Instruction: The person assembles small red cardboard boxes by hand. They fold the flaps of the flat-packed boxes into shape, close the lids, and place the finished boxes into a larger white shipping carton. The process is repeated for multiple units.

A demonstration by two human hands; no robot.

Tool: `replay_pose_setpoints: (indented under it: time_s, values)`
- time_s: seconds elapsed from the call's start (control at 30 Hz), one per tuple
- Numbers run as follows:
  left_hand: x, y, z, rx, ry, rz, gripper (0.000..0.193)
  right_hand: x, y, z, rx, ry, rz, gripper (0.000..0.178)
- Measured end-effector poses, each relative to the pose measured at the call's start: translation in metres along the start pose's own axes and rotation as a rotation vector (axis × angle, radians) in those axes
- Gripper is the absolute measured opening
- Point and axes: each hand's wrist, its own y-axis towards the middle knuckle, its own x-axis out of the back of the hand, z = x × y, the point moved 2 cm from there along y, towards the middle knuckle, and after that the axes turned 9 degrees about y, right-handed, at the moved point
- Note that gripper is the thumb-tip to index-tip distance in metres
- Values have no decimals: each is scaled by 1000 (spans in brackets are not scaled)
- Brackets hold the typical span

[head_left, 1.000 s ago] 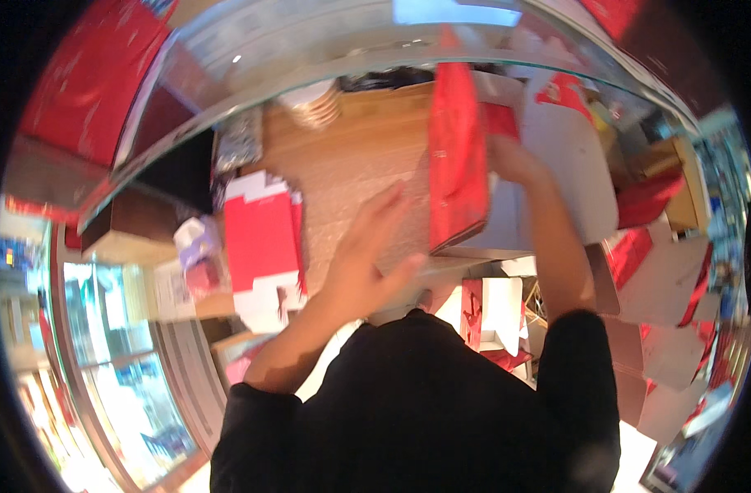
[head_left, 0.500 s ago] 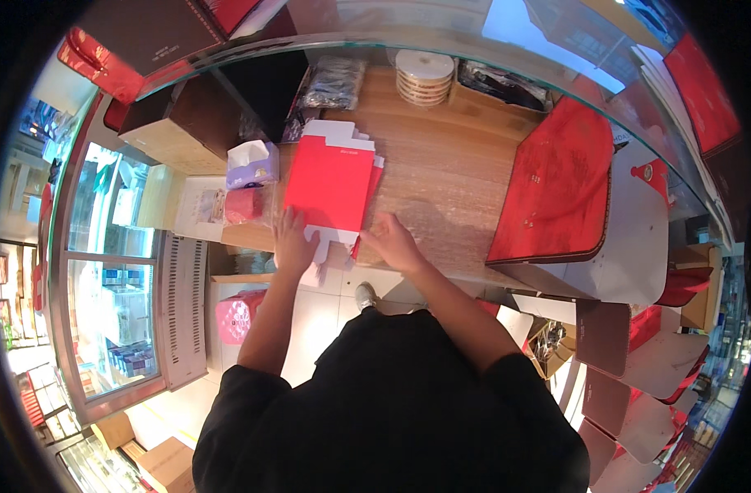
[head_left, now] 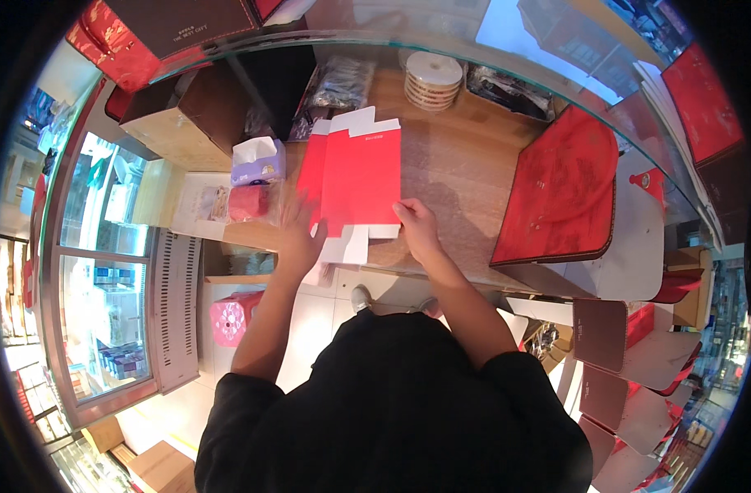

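Observation:
A flat, unfolded red carton [head_left: 361, 177] with white flaps lies on the wooden counter [head_left: 441, 185] in front of me. More red card [head_left: 311, 168] shows beneath its left side. At the carton's lower right corner, my right hand [head_left: 419, 230] pinches the edge between thumb and fingers. My left hand [head_left: 301, 240] is by the lower left edge, over the red card underneath; its fingers are smeared by motion, so their grip is unclear.
Left of the cards are a purple tissue box [head_left: 258, 161] and a small red package [head_left: 248, 201]. Behind stand a stack of white ribbon rolls [head_left: 433, 80] and plastic-wrapped items [head_left: 341, 80]. A large red box lid [head_left: 560, 189] stands at right. A glass shelf edge [head_left: 367, 37] crosses above.
The top red carton has shifted right and slightly up, exposing red card on its left. My right hand has moved right and now grips its edge. My left hand's fingers have become blurred.

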Motion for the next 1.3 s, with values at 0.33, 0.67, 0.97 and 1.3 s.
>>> replay_pose_setpoints:
  time_s: [0.33, 0.67, 0.97, 1.3]
  values:
    - [80, 101, -107, -330, -45, -193, 47, 66, -94, 121, 467, -339, 75, 12]
    - [63, 108, -124, -434, -283, 266, 20, 86, -100, 155, 399, -665, -77, 40]
    - [92, 90, -174, -700, -148, 215, 28, 33, -97, 194, 384, -448, 333, 91]
    - [130, 114, -184, -803, -416, 269, 15, 70, -83, 190, -163, 124, 923, 104]
